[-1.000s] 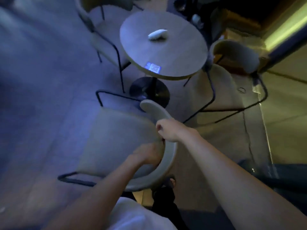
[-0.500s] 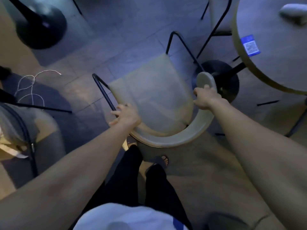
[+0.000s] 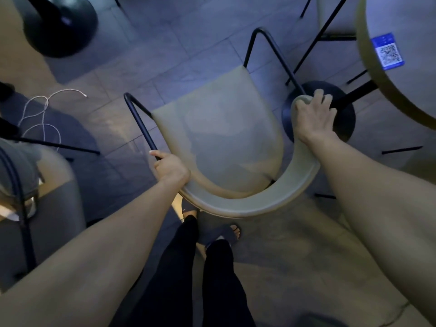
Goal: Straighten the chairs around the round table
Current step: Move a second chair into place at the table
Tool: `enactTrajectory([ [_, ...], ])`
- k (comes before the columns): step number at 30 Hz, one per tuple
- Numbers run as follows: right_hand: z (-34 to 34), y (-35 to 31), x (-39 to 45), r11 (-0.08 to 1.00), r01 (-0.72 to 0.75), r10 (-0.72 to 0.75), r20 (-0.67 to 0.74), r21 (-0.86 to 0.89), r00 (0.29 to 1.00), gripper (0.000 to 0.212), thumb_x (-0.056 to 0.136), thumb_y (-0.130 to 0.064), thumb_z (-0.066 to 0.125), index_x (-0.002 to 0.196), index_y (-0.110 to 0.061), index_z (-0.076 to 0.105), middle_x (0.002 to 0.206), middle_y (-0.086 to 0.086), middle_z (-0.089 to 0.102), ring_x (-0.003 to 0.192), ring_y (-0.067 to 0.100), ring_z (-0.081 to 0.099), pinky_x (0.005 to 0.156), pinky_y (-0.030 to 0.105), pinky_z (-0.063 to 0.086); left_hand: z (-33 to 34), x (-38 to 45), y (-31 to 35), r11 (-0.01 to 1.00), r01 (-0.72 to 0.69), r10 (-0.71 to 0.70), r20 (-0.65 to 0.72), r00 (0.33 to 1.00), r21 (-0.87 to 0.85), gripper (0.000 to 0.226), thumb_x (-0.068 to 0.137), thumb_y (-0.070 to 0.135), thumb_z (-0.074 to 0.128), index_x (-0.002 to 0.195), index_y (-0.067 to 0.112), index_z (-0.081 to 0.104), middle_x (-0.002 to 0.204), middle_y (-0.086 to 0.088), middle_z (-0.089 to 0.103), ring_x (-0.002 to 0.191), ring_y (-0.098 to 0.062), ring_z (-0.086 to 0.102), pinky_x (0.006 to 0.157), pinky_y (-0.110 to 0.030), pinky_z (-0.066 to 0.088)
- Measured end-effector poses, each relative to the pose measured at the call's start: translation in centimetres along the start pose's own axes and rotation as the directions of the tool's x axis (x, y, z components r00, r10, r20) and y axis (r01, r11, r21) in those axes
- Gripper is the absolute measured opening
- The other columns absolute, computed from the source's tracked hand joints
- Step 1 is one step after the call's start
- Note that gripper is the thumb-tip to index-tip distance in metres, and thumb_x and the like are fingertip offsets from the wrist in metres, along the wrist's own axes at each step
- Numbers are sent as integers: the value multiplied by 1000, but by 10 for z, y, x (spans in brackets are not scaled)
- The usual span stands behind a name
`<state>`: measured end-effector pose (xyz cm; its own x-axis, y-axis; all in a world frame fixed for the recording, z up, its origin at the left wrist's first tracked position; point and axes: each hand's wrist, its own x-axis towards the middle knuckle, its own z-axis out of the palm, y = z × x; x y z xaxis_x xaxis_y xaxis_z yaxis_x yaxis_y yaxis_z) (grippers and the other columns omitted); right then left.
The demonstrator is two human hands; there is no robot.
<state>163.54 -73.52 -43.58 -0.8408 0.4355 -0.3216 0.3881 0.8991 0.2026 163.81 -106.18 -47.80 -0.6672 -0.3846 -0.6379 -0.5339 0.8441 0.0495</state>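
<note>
A beige chair point(image 3: 219, 135) with a curved backrest and black metal legs stands right below me, its seat facing away. My left hand point(image 3: 171, 167) grips the left end of the backrest, where the black leg tube meets it. My right hand point(image 3: 313, 116) is closed over the right tip of the backrest. The round table point(image 3: 377, 74) shows only its edge at the upper right, with a blue QR sticker point(image 3: 387, 51) on top. Its black round base point(image 3: 337, 114) lies just behind my right hand.
A second chair's legs and seat point(image 3: 330, 17) stand at the top right beside the table. Another table's black base point(image 3: 61, 24) sits at the top left. A white cable point(image 3: 40, 114) lies on the tiled floor. Another chair point(image 3: 30, 185) stands at the left. My feet are under the backrest.
My view has swung down and left, so the table slid off to the right. My left hand moved from the inner backrest out to its left end. My right hand stays on the right tip.
</note>
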Motion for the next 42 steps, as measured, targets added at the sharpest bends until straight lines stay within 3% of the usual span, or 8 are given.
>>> enactTrajectory([
  [5,7,15,18,981,-51,5,242,185,970,62,95,-5,53,148,-28,31,143,23,23,114,47,45,92,54,45,3,3,0,1000,-9,9,-23,1000,15,90,95,15,54,145,-9,-17,130,-38,43,114,-41,53,88,-45,47],
  [10,8,20,21,962,-103,27,288,251,957,62,99,-20,51,150,-43,24,137,24,29,108,45,49,90,54,45,-1,-2,7,999,28,-28,-11,1000,36,84,97,7,49,146,-7,-18,135,-36,39,119,-43,49,96,-47,43],
  [14,9,28,17,965,-109,35,294,237,955,55,102,-44,38,153,-30,27,140,23,36,117,46,47,93,52,41,-5,-6,9,999,30,-31,7,1000,39,82,99,7,48,147,-6,-18,138,-36,37,123,-44,47,100,-50,40],
  [16,8,34,9,963,-103,26,295,250,955,51,103,-38,36,153,-38,25,140,23,37,116,44,48,94,52,42,-7,0,5,999,12,-13,23,1000,30,86,98,12,50,147,-5,-19,139,-35,37,124,-45,45,100,-52,40],
  [20,9,50,-20,945,-163,54,355,285,933,54,105,-29,35,153,-48,18,135,22,40,109,40,53,91,50,46,-9,15,1,996,-75,69,90,994,57,105,91,27,62,147,0,-23,141,-34,36,123,-45,45,93,-51,43],
  [28,46,95,-99,884,-349,178,469,310,865,64,104,-26,43,155,-42,8,131,22,50,109,35,57,88,48,50,-16,19,50,904,-384,366,122,922,186,113,83,18,68,147,3,-24,133,-29,49,115,-44,52,88,-49,47],
  [34,81,118,-151,774,-531,294,546,346,785,68,102,-30,49,156,-39,8,138,20,50,115,37,54,87,44,46,2,10,99,768,-557,550,118,826,317,97,91,13,60,149,2,-19,120,-30,56,100,-40,59,70,-40,41],
  [42,97,92,-169,603,-675,349,621,424,702,47,105,-36,29,148,-21,40,131,21,57,116,38,56,77,34,36,-13,29,110,676,-587,575,179,798,446,105,89,19,65,149,4,-20,132,-36,47,113,-48,53,89,-51,45],
])
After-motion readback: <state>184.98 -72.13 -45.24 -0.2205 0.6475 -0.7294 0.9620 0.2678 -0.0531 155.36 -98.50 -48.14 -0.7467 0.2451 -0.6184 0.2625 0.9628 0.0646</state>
